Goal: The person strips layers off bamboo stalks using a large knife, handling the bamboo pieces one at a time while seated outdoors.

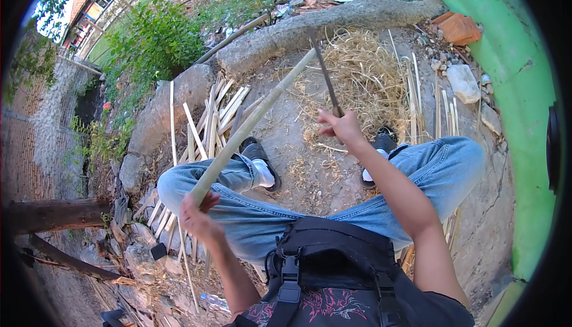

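My left hand (201, 220) is wrapped round the lower end of a long pale-green bamboo pole (250, 123). The pole slants up and away to the right, over my left knee. In my right hand (342, 129) is a long, narrow, dark machete (326, 77), its blade pointing away from me and slightly left. The far end of the pole meets the blade in the picture; whether they touch I cannot tell. The machete's handle is mostly hidden by my fingers. Beyond the blade lies a heap of curly bamboo shavings (366, 74).
Split bamboo strips (210, 118) lie in a pile at the left, and more strips (411, 97) at the right. A low concrete kerb (262, 50) curves along the far side. A green wall (506, 89) stands at the right, near a white block (463, 84). A wooden log (56, 215) juts in at left.
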Motion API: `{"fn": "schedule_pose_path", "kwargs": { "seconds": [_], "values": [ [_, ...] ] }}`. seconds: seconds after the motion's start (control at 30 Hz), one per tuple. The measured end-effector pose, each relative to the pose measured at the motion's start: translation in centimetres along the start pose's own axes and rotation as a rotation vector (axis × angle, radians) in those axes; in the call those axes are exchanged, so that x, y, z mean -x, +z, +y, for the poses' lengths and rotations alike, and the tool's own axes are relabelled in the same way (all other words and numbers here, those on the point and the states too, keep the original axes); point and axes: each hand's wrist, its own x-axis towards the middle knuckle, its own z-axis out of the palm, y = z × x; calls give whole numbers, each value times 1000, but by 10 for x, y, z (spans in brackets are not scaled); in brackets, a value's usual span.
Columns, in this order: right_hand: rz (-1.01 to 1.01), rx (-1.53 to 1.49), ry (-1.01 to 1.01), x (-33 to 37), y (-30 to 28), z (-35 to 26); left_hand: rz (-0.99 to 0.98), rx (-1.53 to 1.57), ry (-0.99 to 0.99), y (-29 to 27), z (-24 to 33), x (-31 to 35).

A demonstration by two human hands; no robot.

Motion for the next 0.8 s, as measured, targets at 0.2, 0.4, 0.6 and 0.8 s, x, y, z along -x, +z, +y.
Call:
{"fn": "schedule_pose_path", "kwargs": {
  "seconds": [0.2, 0.4, 0.6, 0.8],
  "values": [
    [181, -176, -56, -11, -12, -14, 64, 150, -42, -87, 1, -17],
    [36, -597, -131, -5, -34, -25, 6, 273, -224, -147, -32, -22],
    [102, -677, -175, 31, -15, -49, 227, -494, -28, -138, -15, -23],
    [169, -499, -346, 67, 8, -57, -171, -580, 439, -13, 65, 13]
  ]
}}
